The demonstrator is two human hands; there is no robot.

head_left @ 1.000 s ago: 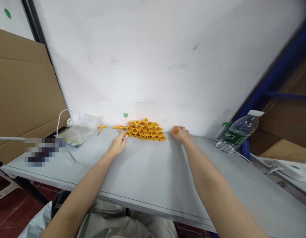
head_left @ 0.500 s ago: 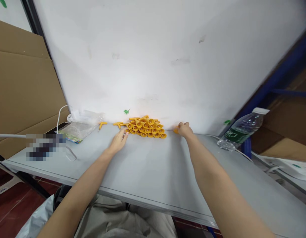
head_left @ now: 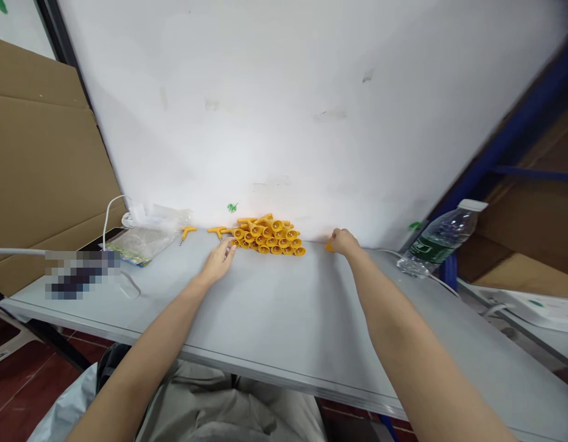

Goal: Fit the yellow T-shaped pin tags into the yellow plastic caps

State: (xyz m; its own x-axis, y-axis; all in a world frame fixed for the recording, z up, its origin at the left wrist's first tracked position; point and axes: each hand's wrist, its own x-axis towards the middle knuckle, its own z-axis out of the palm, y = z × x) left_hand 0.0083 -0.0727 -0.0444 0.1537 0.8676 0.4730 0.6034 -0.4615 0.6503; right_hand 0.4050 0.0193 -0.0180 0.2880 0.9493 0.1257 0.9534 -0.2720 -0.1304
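Note:
A stack of yellow corkscrews [head_left: 277,240] stands against the white wall, their bell-shaped open ends facing me and metal tips showing inside. At the stack's lower left end is my left hand [head_left: 218,261], fingers apart and touching the outermost bell. To the right of the stack, apart from it, my right hand [head_left: 344,241] is closed on a yellow corkscrew [head_left: 330,246], mostly hidden by the fingers. Two loose T-shaped handles with metal spirals lie left of the stack: one handle [head_left: 188,231] by the plastic bag, the other handle [head_left: 216,231] near my left hand.
On the grey table [head_left: 284,313], a clear plastic bag [head_left: 150,239] and a white cable lie at the left. A water bottle [head_left: 443,238] leans at the right. A large cardboard box [head_left: 39,159] stands at the far left, and the white wall [head_left: 284,123] rises behind.
The view has shifted slightly. My right hand, with the corkscrew, is a little farther right of the stack. The left hand stays at the stack's left end.

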